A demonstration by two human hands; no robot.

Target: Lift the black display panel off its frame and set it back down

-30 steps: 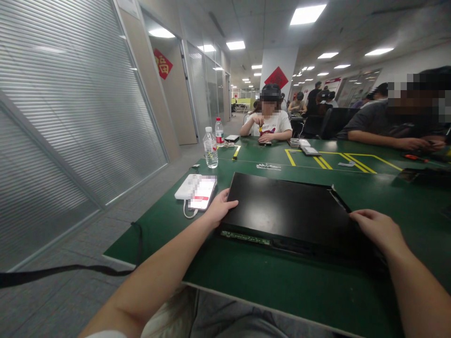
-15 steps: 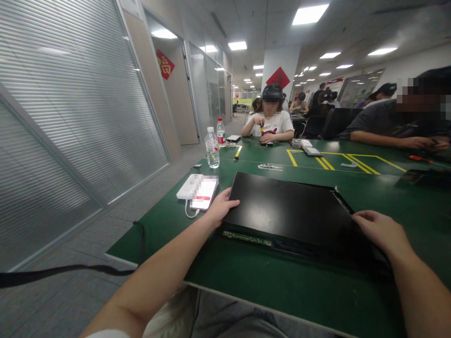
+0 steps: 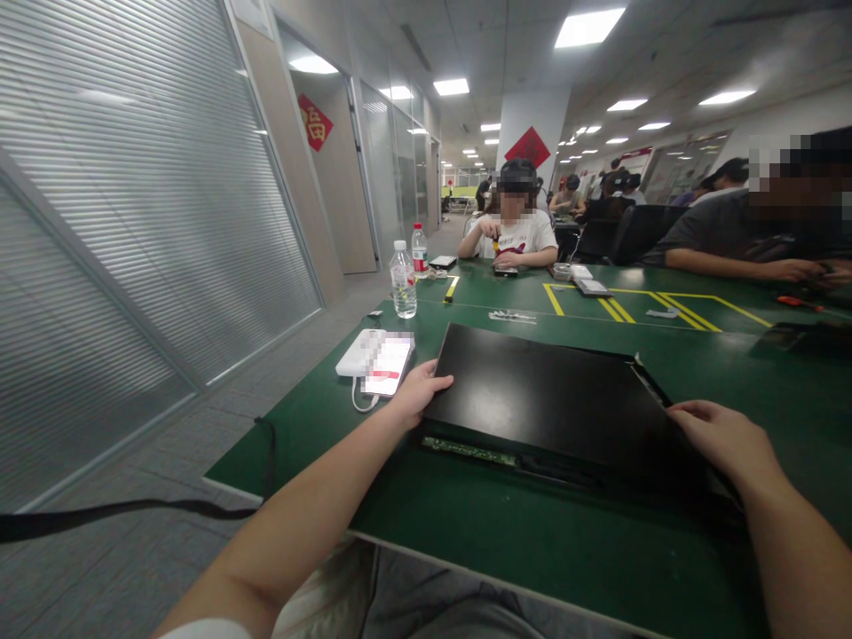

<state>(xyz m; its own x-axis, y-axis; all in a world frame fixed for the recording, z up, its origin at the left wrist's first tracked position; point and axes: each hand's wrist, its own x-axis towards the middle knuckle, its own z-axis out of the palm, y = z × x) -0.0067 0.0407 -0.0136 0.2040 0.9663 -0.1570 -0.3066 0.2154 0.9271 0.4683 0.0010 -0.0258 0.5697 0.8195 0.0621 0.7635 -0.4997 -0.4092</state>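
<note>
A flat black display panel (image 3: 546,395) lies before me, its left side tilted up off the table. My left hand (image 3: 422,390) grips its left edge, thumb on top and the other fingers hidden underneath. At the opposite edge, my right hand (image 3: 722,435) pinches the rim, where a thin black frame strip (image 3: 652,380) runs along the side. A narrow green circuit board (image 3: 469,451) shows below the panel's near edge.
Left of the panel are a phone (image 3: 390,364) and a white power bank (image 3: 359,353) joined by a cable. Beyond stand two water bottles (image 3: 403,282). Two people sit across the green table (image 3: 506,555), which bears yellow tape lines and small parts (image 3: 511,316).
Almost nothing differs; the view has shifted very slightly. Both hands keep their places on the display panel.
</note>
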